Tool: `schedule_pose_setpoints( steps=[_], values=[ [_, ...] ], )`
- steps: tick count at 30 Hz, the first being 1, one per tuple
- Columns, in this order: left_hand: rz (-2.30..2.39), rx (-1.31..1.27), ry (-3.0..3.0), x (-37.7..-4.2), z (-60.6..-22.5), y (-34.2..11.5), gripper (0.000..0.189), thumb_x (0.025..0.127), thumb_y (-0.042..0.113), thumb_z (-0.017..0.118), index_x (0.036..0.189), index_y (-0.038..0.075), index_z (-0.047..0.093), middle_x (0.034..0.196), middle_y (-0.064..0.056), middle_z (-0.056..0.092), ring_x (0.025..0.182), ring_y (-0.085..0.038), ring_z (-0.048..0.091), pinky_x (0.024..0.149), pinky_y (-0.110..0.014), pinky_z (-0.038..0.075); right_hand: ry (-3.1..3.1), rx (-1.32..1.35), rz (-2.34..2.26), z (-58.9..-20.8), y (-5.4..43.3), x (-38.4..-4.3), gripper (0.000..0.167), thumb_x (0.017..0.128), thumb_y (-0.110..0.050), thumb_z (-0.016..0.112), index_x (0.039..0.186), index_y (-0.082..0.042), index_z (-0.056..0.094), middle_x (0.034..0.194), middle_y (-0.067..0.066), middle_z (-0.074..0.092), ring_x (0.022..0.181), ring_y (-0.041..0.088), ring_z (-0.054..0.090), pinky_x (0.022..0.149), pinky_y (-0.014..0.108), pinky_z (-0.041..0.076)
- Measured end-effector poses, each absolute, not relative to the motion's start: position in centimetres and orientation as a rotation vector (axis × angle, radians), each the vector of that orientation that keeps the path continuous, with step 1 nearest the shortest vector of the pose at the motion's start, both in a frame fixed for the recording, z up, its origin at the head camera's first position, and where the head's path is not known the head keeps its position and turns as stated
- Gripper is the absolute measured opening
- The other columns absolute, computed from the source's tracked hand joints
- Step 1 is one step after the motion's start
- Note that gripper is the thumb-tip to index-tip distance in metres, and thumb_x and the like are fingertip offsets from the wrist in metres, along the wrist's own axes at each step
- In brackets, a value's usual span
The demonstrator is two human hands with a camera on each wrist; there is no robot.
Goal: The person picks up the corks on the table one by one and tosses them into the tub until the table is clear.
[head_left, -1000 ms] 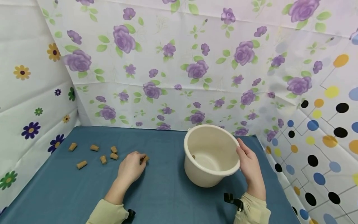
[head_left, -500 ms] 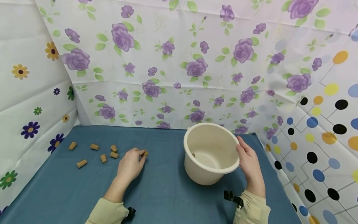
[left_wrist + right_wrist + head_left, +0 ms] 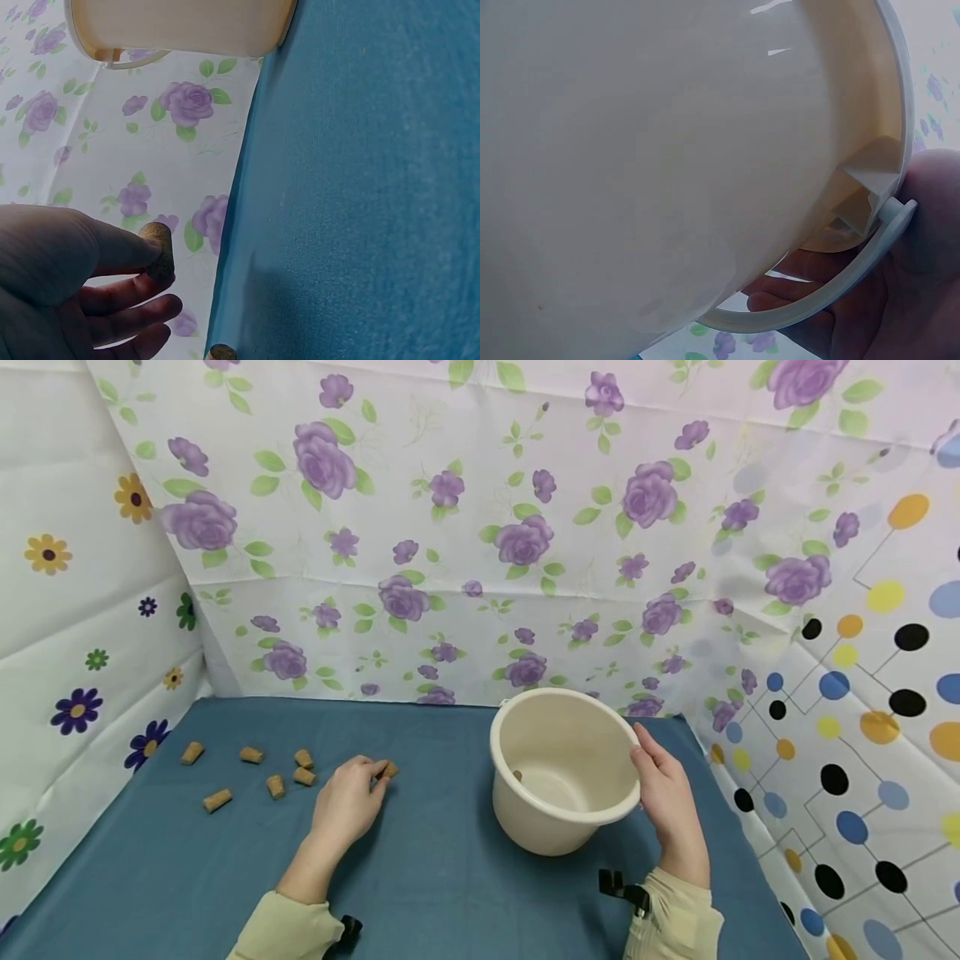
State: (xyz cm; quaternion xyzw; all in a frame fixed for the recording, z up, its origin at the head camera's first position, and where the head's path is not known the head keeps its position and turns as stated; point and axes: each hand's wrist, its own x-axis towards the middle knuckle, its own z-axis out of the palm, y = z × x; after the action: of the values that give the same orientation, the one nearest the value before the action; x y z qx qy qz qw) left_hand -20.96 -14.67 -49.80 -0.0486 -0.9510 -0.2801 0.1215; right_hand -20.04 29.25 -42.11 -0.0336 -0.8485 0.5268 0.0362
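Observation:
My left hand (image 3: 348, 802) pinches a cork (image 3: 389, 769) between thumb and fingertips, just above the blue cloth. In the left wrist view that same cork (image 3: 157, 251) sits upright at the thumb tip, the other fingers loosely bent below. A cream plastic bucket (image 3: 547, 822) is at the right, looking a little tilted. My right hand (image 3: 670, 806) grips its right side at the rim. The right wrist view has fingers passing behind the bucket's handle (image 3: 817, 300), under the rim. A small brown piece, probably a cork (image 3: 517, 775), shows inside the bucket.
Several loose corks (image 3: 275, 787) lie scattered on the blue cloth (image 3: 427, 877), left of my left hand. A flowered white sheet (image 3: 450, 568) hangs behind the table. Patterned sheets flank it, with a dotted one (image 3: 847, 760) close beyond my right hand.
The pinched cork has risen slightly and turned a little in my left hand. My right hand and the bucket have hardly moved. The whole view has shifted slightly.

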Motion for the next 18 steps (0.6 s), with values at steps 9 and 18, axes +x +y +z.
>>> schedule_pose_setpoints(
  steps=[9,18],
  values=[
    [-0.829,-0.127,-2.777,-20.99,-49.74,-14.75,0.031,0.099,0.008,0.078,0.129,0.0,0.077,0.112,-0.015,0.073,0.074,-0.021,0.065,0.055,-0.033,0.048,-2.616,-0.11,1.612,-41.94,29.1,-20.11,0.059,0.117,-0.045,0.039,0.171,-0.023,0.027,0.171,0.013,0.034,0.075,0.019,0.067,0.067,0.031,0.055],
    [-0.848,-0.108,-2.779,-20.98,-49.44,-14.74,0.031,0.1,0.008,0.076,0.13,0.0,0.076,0.115,-0.016,0.072,0.068,-0.015,0.06,0.051,-0.032,0.045,-2.622,-0.111,1.596,-42.04,29.12,-20.04,0.06,0.117,-0.047,0.037,0.171,-0.024,0.026,0.172,0.012,0.031,0.123,0.031,0.066,0.079,0.024,0.055]
  ],
)
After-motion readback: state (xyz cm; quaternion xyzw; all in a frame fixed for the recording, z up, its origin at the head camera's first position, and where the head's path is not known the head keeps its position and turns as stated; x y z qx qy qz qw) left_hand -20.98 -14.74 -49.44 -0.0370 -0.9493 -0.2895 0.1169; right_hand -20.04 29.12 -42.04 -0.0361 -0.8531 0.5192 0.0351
